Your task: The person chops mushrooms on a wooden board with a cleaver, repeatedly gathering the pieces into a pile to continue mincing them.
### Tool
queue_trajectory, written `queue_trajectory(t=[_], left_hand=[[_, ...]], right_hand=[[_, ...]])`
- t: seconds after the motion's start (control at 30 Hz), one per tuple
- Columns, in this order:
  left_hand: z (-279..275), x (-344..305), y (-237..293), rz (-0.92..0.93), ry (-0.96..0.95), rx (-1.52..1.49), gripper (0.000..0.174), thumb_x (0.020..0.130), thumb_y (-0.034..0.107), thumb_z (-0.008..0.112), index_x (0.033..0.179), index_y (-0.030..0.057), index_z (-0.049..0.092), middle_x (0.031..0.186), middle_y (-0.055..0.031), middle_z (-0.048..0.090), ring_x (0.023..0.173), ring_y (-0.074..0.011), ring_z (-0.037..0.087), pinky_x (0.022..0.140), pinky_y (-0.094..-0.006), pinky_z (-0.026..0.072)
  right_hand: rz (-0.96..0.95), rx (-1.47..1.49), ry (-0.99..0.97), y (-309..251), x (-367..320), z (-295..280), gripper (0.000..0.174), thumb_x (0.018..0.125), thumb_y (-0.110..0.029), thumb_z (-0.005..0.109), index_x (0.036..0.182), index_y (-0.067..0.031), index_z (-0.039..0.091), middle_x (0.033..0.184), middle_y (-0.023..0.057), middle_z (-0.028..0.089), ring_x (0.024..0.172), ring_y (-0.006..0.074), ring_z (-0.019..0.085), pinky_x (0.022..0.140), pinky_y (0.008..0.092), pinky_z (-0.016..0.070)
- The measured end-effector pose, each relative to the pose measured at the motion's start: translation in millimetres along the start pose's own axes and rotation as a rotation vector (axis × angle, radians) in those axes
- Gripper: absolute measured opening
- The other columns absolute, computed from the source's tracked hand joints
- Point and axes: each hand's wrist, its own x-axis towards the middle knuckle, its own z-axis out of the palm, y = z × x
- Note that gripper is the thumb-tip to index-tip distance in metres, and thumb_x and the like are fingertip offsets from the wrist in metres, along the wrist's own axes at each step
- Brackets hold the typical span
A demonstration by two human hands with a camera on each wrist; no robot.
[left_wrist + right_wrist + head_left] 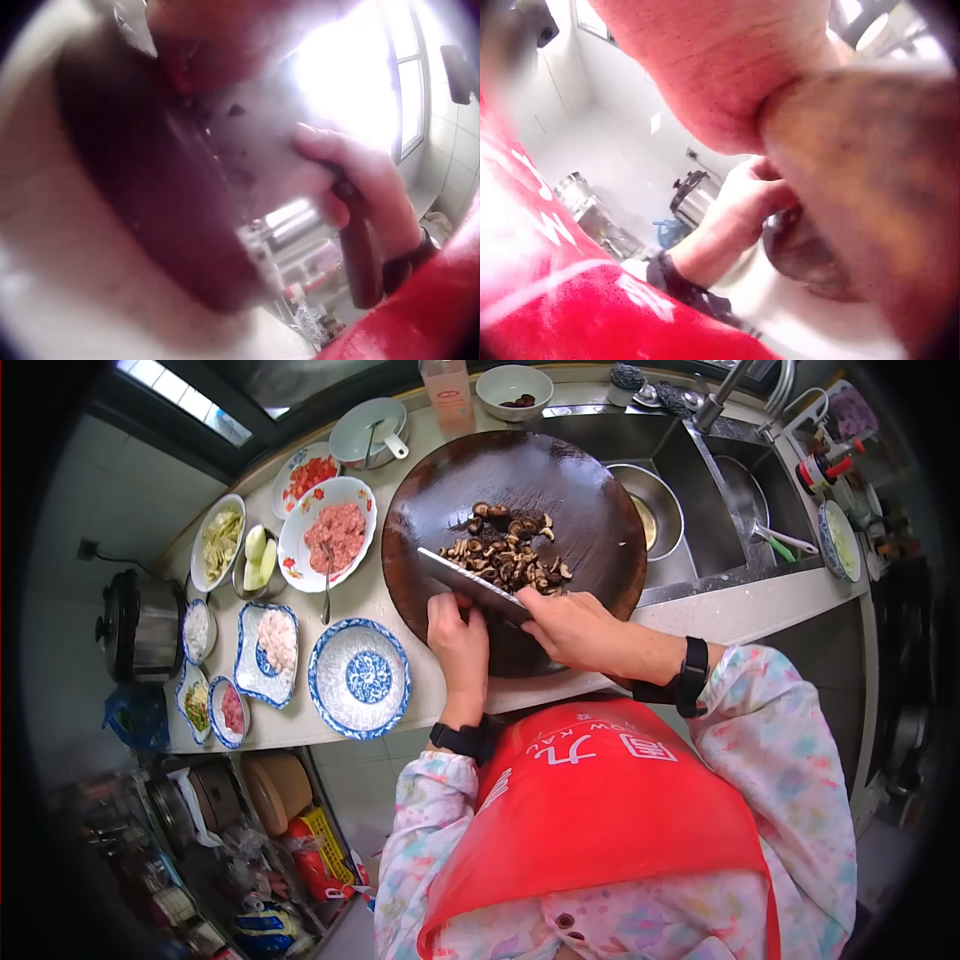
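My right hand [575, 630] grips a cleaver [475, 582] by its brown wooden handle [870, 187], blade slanting over the near part of a round wooden chopping board [420, 490]. Dark bits cling to the blade [259, 142] in the left wrist view. Chopped brown mushrooms [515, 545] lie heaped beyond the blade. On its near side, my left hand [457, 635] has bent fingers close against the cleaver, low over the board's near-left edge. I cannot tell whether those fingers hold a piece, since the fingertips are hidden.
Left of the board stand a minced meat bowl [340, 535] with a spoon, a blue-patterned bowl [360, 678] and several filled dishes. Behind it are a bottle [447, 395] and a white bowl [514, 392]. A sink [690, 490] with a metal basin adjoins on the right.
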Motion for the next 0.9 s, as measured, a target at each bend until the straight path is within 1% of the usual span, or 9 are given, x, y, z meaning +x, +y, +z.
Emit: queue_trajectory(t=[0.07,0.13,0.23,0.33,0.37,0.5,0.7,0.83,0.9], left_hand=[[4.7,12.0,-0.6,-0.003,-0.047,-0.016,0.009,0.072,-0.004,0.060,0.079,-0.0007,0.056,0.083,-0.0157,0.055,0.071,-0.0343,0.056,0.066,-0.0409,0.0457],[1.6,21.1,8.5,-0.078,-0.102,-0.098,0.011,0.072,-0.005,0.057,0.082,-0.0002,0.059,0.083,-0.0153,0.055,0.070,-0.0315,0.057,0.066,-0.0394,0.0467],[2.1,42.4,11.8,0.059,-0.029,0.038,0.012,0.075,0.003,0.062,0.086,0.0037,0.068,0.081,-0.0103,0.059,0.069,-0.0224,0.061,0.063,-0.0329,0.0485],[19.7,73.1,20.6,0.113,-0.146,0.148,0.016,0.076,0.012,0.066,0.091,0.0070,0.071,0.085,-0.0107,0.062,0.073,-0.0267,0.063,0.067,-0.0364,0.0493],[24.0,79.7,25.5,0.047,-0.258,0.249,0.021,0.074,0.018,0.069,0.091,0.0060,0.069,0.091,-0.0144,0.061,0.083,-0.0327,0.062,0.073,-0.0426,0.0497],[36.9,101.2,38.3,0.032,-0.472,0.551,0.033,0.070,0.025,0.072,0.099,0.0107,0.069,0.100,-0.0131,0.062,0.093,-0.0330,0.062,0.080,-0.0424,0.0501],[41.2,107.1,35.3,0.265,-0.515,0.496,0.024,0.070,0.016,0.070,0.091,0.0049,0.067,0.091,-0.0138,0.064,0.090,-0.0319,0.064,0.076,-0.0428,0.0511],[39.3,105.6,28.3,0.108,-0.415,0.337,0.023,0.070,0.016,0.070,0.090,0.0043,0.068,0.087,-0.0141,0.067,0.086,-0.0308,0.065,0.077,-0.0404,0.0512],[27.9,105.6,19.9,0.075,-0.243,0.160,0.024,0.070,0.017,0.072,0.092,0.0061,0.070,0.082,-0.0111,0.070,0.073,-0.0222,0.066,0.072,-0.0327,0.0518]], right_hand=[[-0.014,0.066,0.202,6.1,-12.6,5.0,0.022,0.087,-0.014,0.056,0.102,-0.0039,0.043,0.078,0.0202,0.064,0.071,0.0413,0.062,0.060,0.0504,0.0470],[0.020,0.090,0.239,7.6,-25.0,-3.4,0.023,0.089,-0.016,0.055,0.105,-0.0054,0.043,0.080,0.0209,0.064,0.072,0.0425,0.061,0.061,0.0511,0.0472],[0.160,0.141,0.409,20.7,-34.1,-12.6,0.026,0.088,-0.015,0.054,0.109,-0.0042,0.043,0.080,0.0225,0.063,0.075,0.0427,0.061,0.065,0.0520,0.0478],[0.275,0.090,0.509,37.8,-33.8,-18.8,0.028,0.088,-0.013,0.053,0.112,-0.0029,0.043,0.081,0.0217,0.064,0.075,0.0426,0.062,0.066,0.0521,0.0476],[0.307,0.112,0.504,39.2,-35.4,-21.9,0.032,0.086,-0.011,0.052,0.115,-0.0017,0.042,0.085,0.0223,0.064,0.078,0.0430,0.061,0.068,0.0523,0.0478],[0.336,0.142,0.504,51.1,-41.7,-9.4,0.039,0.083,-0.009,0.052,0.120,-0.0021,0.041,0.092,0.0236,0.062,0.081,0.0439,0.061,0.072,0.0525,0.0481],[0.296,0.265,0.509,46.5,-55.5,2.5,0.054,0.082,-0.010,0.051,0.134,-0.0075,0.034,0.108,0.0254,0.056,0.083,0.0477,0.059,0.075,0.0543,0.0479],[0.269,0.255,0.529,50.0,-56.7,3.8,0.054,0.082,-0.009,0.050,0.134,-0.0071,0.034,0.107,0.0250,0.057,0.084,0.0473,0.059,0.075,0.0539,0.0482],[0.257,0.258,0.523,50.2,-57.2,2.6,0.053,0.082,-0.008,0.050,0.133,-0.0066,0.036,0.106,0.0241,0.057,0.083,0.0467,0.059,0.075,0.0535,0.0481]])
